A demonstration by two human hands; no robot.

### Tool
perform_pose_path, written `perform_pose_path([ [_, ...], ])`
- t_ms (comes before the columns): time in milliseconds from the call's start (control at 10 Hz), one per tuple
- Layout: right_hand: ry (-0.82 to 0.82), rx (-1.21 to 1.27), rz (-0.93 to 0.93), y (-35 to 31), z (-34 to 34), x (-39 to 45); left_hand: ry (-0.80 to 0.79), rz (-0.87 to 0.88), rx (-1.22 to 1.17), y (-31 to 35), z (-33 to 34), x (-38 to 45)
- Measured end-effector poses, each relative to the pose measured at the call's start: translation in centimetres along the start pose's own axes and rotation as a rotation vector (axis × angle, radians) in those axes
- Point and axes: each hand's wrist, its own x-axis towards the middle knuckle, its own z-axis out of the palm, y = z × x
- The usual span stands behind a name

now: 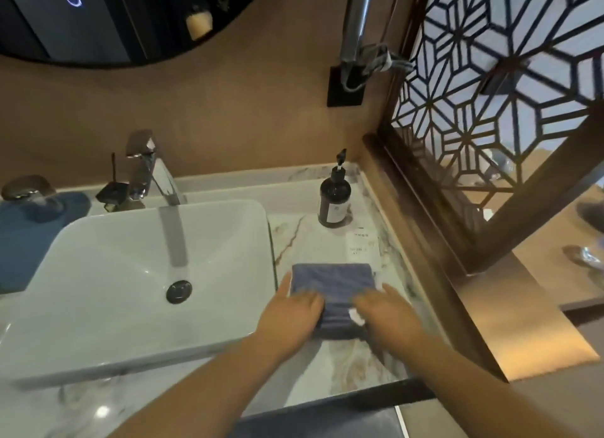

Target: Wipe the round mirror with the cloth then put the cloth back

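Observation:
A folded blue-grey cloth (333,282) lies flat on the marble counter (346,365), right of the basin. My left hand (292,310) rests on the cloth's left near edge, and my right hand (387,313) on its right near edge, with fingers of both curled over it. The round mirror (98,22) with a dark rim hangs on the brown wall at the top left; only its lower part shows.
A white basin (98,290) with a chrome tap (153,172) fills the left. A dark pump bottle (335,199) and a white card (362,246) stand behind the cloth. A wooden lattice screen (490,110) bounds the counter on the right.

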Motion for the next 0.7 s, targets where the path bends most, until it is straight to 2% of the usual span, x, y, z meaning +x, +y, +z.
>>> perform_pose_path([
  [100, -0.041, 0.064, -0.061, 0.5, 3.9, -2.1, -0.101, 0.023, -0.076, 1.0, 3.0, -1.7],
  [200, 0.122, 0.158, -0.073, 1.0, 3.3, -1.2, 0.084, -0.034, -0.200, 0.2, 2.8, -0.9],
  [300, 0.207, 0.140, -0.011, 0.4, 2.3, 1.3, 0.055, -0.128, -0.124, -1.1, 2.9, 1.1],
  [400, 0.154, 0.058, -0.015, -0.5, 4.0, 2.4, -0.087, -0.108, 0.021, -1.6, 4.1, 1.9],
  [500, 0.099, 0.036, -0.007, -0.7, 5.6, 2.2, -0.156, -0.064, 0.111, -1.8, 4.6, 2.1],
  [700, 0.063, 0.058, -0.004, 0.0, 5.2, 2.5, -0.182, -0.091, 0.076, -1.6, 3.3, 2.4],
])
